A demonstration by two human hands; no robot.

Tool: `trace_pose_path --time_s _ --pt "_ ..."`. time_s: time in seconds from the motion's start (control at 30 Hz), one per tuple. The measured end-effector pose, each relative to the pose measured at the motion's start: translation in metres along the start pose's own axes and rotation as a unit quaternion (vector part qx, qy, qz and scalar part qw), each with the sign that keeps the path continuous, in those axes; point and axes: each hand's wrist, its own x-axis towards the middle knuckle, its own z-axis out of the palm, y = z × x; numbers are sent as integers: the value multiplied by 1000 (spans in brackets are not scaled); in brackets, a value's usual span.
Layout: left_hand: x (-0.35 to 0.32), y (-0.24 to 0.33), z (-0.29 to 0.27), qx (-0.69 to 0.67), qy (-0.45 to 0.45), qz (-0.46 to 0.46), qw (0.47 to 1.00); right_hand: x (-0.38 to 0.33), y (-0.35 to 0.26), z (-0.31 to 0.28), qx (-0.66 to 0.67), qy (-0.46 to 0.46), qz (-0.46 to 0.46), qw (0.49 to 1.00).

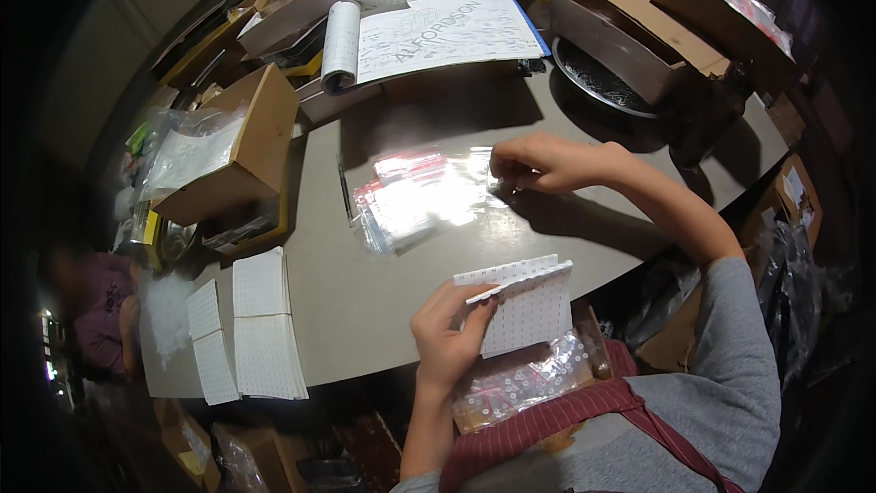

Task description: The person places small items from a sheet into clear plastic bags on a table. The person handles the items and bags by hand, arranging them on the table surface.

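My left hand [445, 327] grips a folded stack of white label sheets [525, 315] printed with rows of small dark marks, thumb and fingers closed on its left edge. The sheets stand tilted above my lap. Out over the table, my right hand [547, 164] has its fingers curled in a pinch at the right end of a pile of small clear zip bags [411, 205], some with red print. Whatever is between those fingertips is hidden. Glare washes out the middle of the pile.
Banded stacks of printed sheets [265, 324] lie at the table's left. A pen [345, 194] lies beside the bags. Cardboard boxes [242, 151] line the left and back, with a clipboard of papers [438, 36] and a round black tray [602, 82]. Another person [105, 310] is at far left.
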Motion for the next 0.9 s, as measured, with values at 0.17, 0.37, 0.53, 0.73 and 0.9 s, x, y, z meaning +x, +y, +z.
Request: trace_pose_path --time_s 0.17,0.37,0.53,0.73,0.9 --pt "0 5 -1 -39 0 -29 999 8 8 26 -224 81 -74 968" --pt "-5 -3 -3 -48 14 -38 998 -11 4 24 -317 199 46 926" --pt "-10 -9 -4 -91 38 -16 995 -80 38 1 -319 138 214 913" --pt "-14 -6 -11 -317 106 -79 939 -123 23 39 -167 92 79 978" --pt "-13 7 -26 -306 122 -1 944 -128 -28 84 -13 4 -82 997"
